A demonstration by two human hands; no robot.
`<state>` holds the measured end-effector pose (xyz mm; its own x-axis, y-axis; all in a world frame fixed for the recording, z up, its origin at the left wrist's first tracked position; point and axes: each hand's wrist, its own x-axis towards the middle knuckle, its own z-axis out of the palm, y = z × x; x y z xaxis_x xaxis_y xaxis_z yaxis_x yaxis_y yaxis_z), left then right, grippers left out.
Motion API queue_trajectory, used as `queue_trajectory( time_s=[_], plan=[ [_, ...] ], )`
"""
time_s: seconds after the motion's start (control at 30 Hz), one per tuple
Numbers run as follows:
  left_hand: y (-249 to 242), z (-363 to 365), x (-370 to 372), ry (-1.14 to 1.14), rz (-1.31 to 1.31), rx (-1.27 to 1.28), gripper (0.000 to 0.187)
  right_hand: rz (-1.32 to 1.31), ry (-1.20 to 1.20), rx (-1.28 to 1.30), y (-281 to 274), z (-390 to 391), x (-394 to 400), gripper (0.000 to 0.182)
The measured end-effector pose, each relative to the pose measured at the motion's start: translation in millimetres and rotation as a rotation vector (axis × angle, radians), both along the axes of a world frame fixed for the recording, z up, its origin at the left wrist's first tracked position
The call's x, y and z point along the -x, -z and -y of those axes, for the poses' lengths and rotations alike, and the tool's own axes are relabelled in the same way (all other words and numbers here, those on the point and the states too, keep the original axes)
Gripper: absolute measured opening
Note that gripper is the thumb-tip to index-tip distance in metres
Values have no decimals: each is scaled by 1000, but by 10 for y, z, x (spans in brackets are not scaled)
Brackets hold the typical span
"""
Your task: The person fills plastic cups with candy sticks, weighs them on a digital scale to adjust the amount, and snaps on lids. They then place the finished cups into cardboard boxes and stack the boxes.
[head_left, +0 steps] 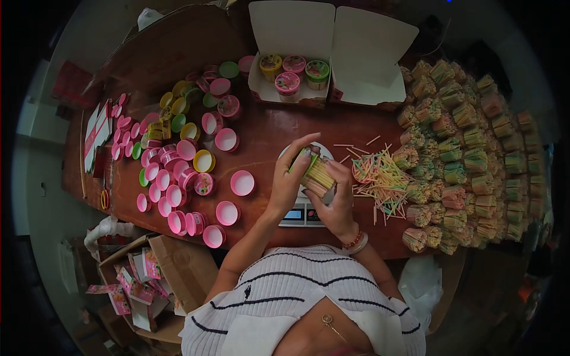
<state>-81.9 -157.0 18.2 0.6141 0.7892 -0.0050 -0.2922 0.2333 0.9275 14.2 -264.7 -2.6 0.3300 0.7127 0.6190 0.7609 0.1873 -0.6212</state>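
Observation:
Both my hands meet over a digital scale with a round white pan. My left hand is curled round the upper left side of a bundle of pale yellow-green sticks, with a green rim or band at its upper end. Against the bundle's right side, my right hand presses with thumb and fingers; a red bracelet and a pale bangle circle that wrist. The bundle is tilted and hides part of the pan. Loose pastel sticks lie in a heap just right of the scale.
Many pink, yellow and green round tubs spread across the left. An open white box at the back holds several lidded tubs, beside another open box. Stacked stick bundles fill the right. A cardboard box stands lower left.

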Motion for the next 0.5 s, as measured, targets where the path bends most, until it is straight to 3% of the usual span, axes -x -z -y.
queue_trajectory(
  time_s=[0.07,0.1,0.17,0.23,0.33,0.37,0.43,0.47,0.5],
  plan=[
    [55,-30,54,2,-155,-358,43,-963,-325,220,-58,45,-51,39],
    [50,-51,65,-1,-157,-362,43,-963,-329,217,-54,63,-96,39],
    [23,-91,112,36,-67,-692,41,-1267,-473,426,-38,103,-242,39],
    [-41,-116,134,28,-34,-604,42,-1403,-607,565,-23,27,-249,43],
    [-89,-68,107,-58,-94,-609,41,-1441,-548,291,-8,70,-139,39],
    [-74,-37,79,-68,-76,-479,41,-1433,-585,316,-20,29,-114,39],
    [18,-52,83,-53,-79,-238,36,-184,-153,181,-33,-16,-76,48],
    [75,-94,99,-77,-79,-235,36,-121,-218,130,5,-30,-84,62],
    [128,-125,117,3,33,112,37,-121,-233,134,73,-62,-117,62]
  ],
)
